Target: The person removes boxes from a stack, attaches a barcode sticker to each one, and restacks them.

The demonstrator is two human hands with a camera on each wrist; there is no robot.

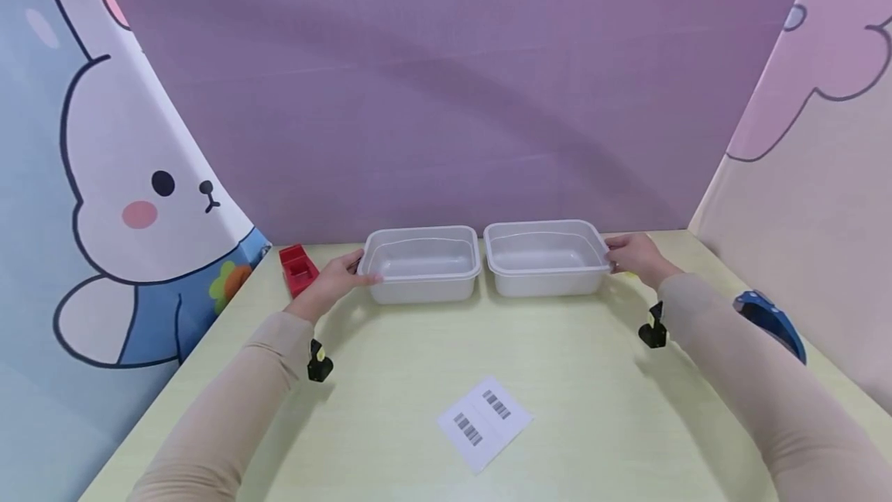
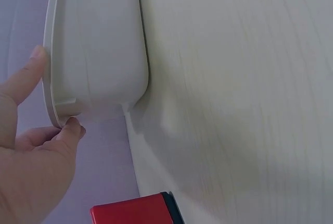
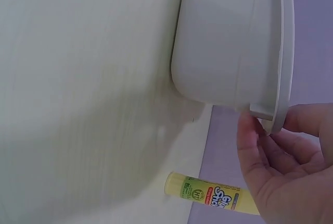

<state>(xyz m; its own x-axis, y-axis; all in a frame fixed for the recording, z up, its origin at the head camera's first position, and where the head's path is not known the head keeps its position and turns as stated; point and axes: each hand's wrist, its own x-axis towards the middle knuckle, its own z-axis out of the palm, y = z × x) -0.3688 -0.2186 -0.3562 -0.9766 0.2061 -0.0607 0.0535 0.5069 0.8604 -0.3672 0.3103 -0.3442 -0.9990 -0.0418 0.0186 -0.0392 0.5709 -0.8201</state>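
Observation:
Two white plastic tubs stand side by side at the back of the table. My left hand (image 1: pixel 337 281) grips the outer rim of the left tub (image 1: pixel 423 290); in the left wrist view, fingers curl under its lip and the thumb lies on the rim. On the far side, my right hand (image 1: pixel 637 256) pinches the outer rim of the right tub (image 1: pixel 550 283), its fingertips (image 3: pixel 248 125) under the lip in the right wrist view. A yellow glue stick (image 3: pixel 210 193) lies beneath the right hand. Both tubs' visible insides hold nothing.
A red holder-like object (image 1: pixel 298 269) lies left of the left hand. A white paper with two barcodes (image 1: pixel 485 423) is on the table's near middle. A blue object with a dark opening (image 1: pixel 770 324) sits by the right edge. A purple partition (image 1: pixel 432 99) rises behind the tubs.

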